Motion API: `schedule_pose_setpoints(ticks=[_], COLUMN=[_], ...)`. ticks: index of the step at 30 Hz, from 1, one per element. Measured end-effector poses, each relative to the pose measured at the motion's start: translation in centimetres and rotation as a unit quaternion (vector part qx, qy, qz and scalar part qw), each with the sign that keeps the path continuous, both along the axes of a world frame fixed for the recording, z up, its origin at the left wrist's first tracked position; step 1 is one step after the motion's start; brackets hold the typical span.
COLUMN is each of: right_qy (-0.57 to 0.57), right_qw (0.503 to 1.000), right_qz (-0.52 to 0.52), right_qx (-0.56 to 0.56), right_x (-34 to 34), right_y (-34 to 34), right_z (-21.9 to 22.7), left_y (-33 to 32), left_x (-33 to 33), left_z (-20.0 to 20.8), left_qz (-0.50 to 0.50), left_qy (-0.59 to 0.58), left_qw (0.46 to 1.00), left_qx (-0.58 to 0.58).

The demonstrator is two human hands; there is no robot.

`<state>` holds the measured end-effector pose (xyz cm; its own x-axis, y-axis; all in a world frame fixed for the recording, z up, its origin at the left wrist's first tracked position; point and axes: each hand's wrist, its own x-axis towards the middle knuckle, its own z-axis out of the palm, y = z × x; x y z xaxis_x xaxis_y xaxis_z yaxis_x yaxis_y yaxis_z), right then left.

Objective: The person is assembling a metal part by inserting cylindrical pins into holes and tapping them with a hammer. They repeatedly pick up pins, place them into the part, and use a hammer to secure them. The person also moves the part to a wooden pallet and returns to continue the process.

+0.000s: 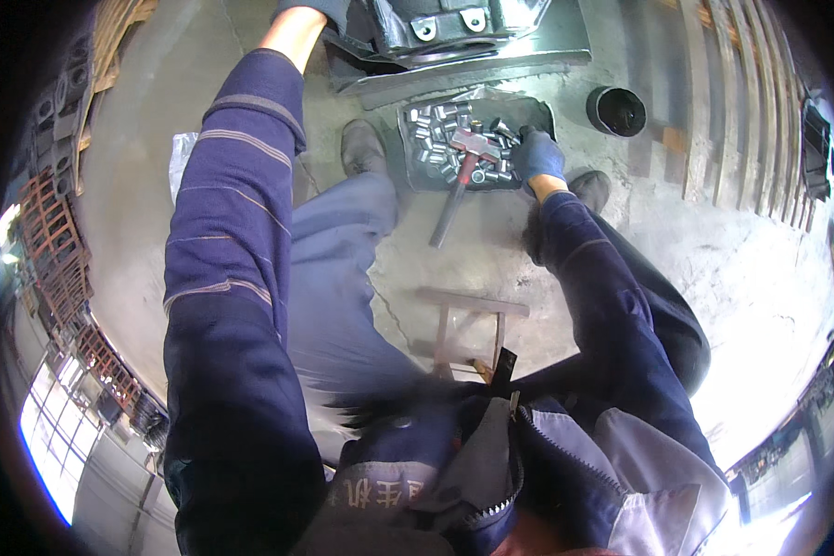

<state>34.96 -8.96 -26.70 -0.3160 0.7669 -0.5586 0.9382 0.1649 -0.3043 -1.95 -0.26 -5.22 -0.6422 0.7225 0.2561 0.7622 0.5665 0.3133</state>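
Observation:
My left hand (313, 11), in a dark glove, reaches to the upper edge beside a black metal casting (449, 28) with bolt lugs; its fingers are cut off from sight. At the right end of a shallow dark tray (414, 178), my right hand (538, 156) wears a blue glove and reaches down among shiny metal cylinders (433, 139). Its fingers look curled, but what they hold, if anything, is hidden. A hammer (461, 181) with a worn red head lies over the cylinders, its handle sticking out across the near rim.
Right of the tray stands a round black can (616, 111). A low wooden stool (473, 304) is between my legs. Long metal bars (727, 111) lie at the far right. Rusty racks (56, 222) line the left side. A metal plate (473, 74) lies below the casting.

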Motion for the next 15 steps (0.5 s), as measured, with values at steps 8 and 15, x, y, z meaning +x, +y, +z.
schedule_pose_setpoints(ticks=[8, 15], right_qy=[-0.001, -0.025], right_qw=[0.998, 0.996], right_qz=[0.062, 0.086], right_qx=[0.032, -0.032], right_x=[-1.5, -0.9], right_y=[1.2, 1.9], right_z=[-2.0, 2.5], left_y=[-1.6, -2.0], left_x=[0.6, 1.3], left_z=[-0.1, 2.3], left_qz=[-0.008, -0.049], left_qy=[-0.018, -0.087], left_qw=[0.996, 0.995], left_qx=[0.086, -0.03])
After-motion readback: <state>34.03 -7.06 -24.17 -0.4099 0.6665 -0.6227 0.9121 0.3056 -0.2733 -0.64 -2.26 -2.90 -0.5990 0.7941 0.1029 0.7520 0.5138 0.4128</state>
